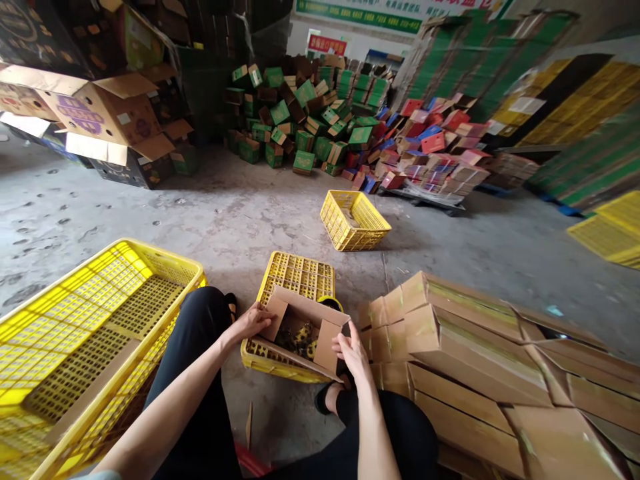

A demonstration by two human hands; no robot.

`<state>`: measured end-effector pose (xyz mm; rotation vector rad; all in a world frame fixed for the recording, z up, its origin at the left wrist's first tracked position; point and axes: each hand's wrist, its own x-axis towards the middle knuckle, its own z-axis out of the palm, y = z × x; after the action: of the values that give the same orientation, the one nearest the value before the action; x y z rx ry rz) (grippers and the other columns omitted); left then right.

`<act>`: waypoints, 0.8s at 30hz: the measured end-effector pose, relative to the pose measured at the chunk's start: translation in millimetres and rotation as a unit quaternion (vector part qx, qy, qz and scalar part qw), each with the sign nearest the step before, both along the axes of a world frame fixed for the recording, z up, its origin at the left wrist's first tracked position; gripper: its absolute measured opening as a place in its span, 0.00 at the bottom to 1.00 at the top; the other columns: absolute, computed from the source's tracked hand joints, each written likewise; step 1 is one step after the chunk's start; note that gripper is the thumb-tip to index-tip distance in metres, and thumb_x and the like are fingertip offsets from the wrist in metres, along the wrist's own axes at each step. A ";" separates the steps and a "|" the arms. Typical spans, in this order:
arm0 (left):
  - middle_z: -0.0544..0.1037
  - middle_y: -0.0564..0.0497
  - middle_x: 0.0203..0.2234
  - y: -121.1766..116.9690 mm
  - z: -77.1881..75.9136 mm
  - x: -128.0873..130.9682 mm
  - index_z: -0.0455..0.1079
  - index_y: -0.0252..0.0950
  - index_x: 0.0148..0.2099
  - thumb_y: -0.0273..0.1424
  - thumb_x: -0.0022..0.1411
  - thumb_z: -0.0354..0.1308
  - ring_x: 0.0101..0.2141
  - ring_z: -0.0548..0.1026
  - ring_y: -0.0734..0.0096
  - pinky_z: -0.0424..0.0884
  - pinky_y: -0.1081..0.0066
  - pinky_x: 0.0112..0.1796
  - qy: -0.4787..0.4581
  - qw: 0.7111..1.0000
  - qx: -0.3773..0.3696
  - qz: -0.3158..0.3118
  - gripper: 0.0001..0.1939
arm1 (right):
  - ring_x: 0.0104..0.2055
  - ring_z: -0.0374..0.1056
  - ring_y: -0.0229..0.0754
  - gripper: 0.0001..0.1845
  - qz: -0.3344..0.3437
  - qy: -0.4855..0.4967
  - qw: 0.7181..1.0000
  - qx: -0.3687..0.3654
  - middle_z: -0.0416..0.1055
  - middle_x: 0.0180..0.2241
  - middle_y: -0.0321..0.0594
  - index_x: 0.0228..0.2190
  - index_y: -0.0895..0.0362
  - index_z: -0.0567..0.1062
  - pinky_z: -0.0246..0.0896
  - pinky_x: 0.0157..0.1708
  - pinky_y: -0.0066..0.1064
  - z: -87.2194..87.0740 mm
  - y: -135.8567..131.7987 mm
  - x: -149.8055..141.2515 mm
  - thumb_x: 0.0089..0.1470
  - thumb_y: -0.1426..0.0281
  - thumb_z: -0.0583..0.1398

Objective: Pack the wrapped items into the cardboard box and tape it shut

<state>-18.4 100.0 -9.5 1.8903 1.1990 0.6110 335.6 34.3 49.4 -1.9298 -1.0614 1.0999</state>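
Note:
An unfolded cardboard box [329, 343] with its flaps up is between my two hands, tilted over an upturned yellow plastic crate [297, 273]. My left hand [255, 321] is closed on the box's left edge. At the right edge, my right hand [351, 348] grips the board with thumb and fingers. Yellow and dark shapes show inside the box; I cannot tell whether they are contents or the crate seen through it. Behind the box's far right corner, a round yellow-rimmed thing [331, 303] is partly hidden.
Flattened cardboard boxes [475, 360] are stacked on my right. A large yellow crate [165, 257] stands to my left, a smaller yellow crate [356, 233] ahead. Farther off lie heaps of green boxes [303, 160] and red-blue boxes [433, 143]. Big cartons [113, 113] are piled at left.

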 end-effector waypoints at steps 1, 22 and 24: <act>0.78 0.43 0.43 0.2 -0.1 -0.2 0.82 0.38 0.58 0.35 0.67 0.60 0.49 0.74 0.57 0.73 0.62 0.54 -0.001 1.000 0.000 -0.002 0.20 | 0.33 0.81 0.46 0.49 -0.001 0.019 1.000 -0.005 0.84 0.35 0.39 0.72 0.55 0.55 0.74 0.32 0.34 -0.1 1.6 0.7 0.54 0.55 0.61; 0.78 0.42 0.43 1.2 -4.3 -2.8 0.81 0.37 0.60 0.35 0.67 0.60 0.49 0.72 0.55 0.72 0.60 0.54 -0.012 1.000 0.002 -0.028 0.22 | 0.51 0.81 0.51 0.38 -0.057 0.152 0.987 -0.021 0.83 0.48 0.52 0.59 0.49 0.68 0.73 0.54 0.43 19.6 -12.5 -7.3 0.60 0.37 0.58; 0.78 0.42 0.43 0.3 -2.4 -2.3 0.81 0.36 0.60 0.35 0.67 0.60 0.49 0.72 0.55 0.73 0.60 0.54 -0.016 1.000 0.003 -0.027 0.22 | 0.51 0.81 0.51 0.38 -0.063 0.144 0.987 -0.014 0.82 0.48 0.52 0.57 0.50 0.69 0.73 0.52 0.41 15.9 -12.6 -7.9 0.58 0.36 0.59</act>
<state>-20.7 100.3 -12.0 1.9043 1.1232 0.6150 327.7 21.7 65.3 -1.7659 -0.7598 1.2798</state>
